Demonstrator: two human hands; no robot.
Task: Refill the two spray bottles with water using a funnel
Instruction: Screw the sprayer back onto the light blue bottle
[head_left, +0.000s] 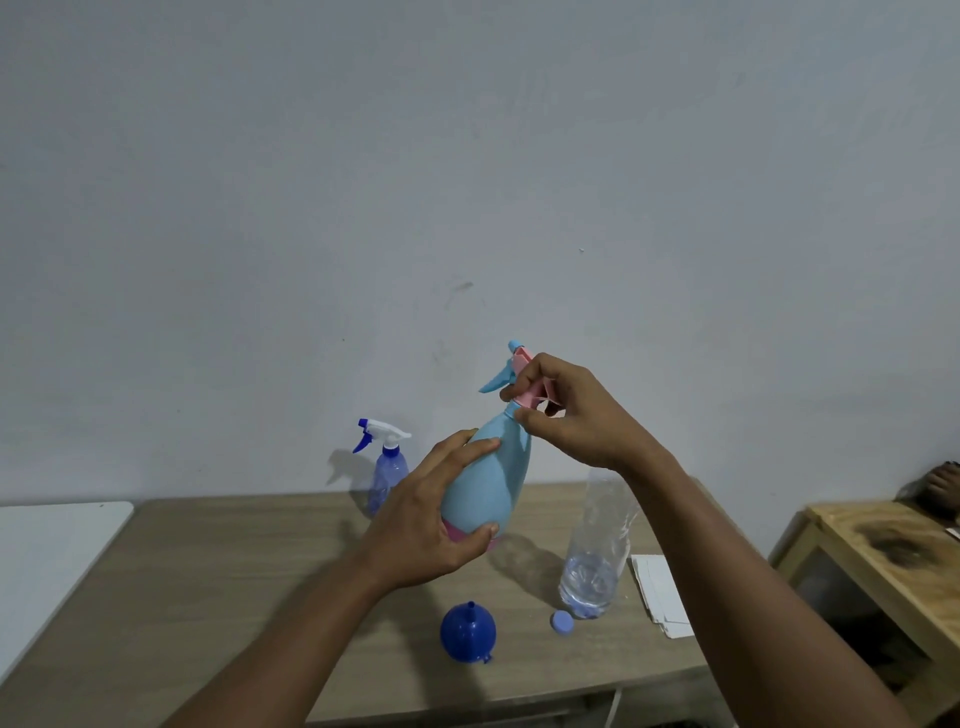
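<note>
The pale-blue plastic spray bottle (485, 483) is gripped by the left hand (431, 519), likely so its pink screw collar (529, 396), pinched by the right hand (576, 415), can be twisted.

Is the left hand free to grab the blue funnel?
Probably not yet: the left hand grips the light blue spray bottle. The funnel sits uncovered on the table below it.

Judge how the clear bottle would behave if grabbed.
The clear bottle looks thin and creased, so it probably buckles under a firm grip. Only a little water sits low, so likely light. A cap lies beside it, so tipping might spill.
</note>
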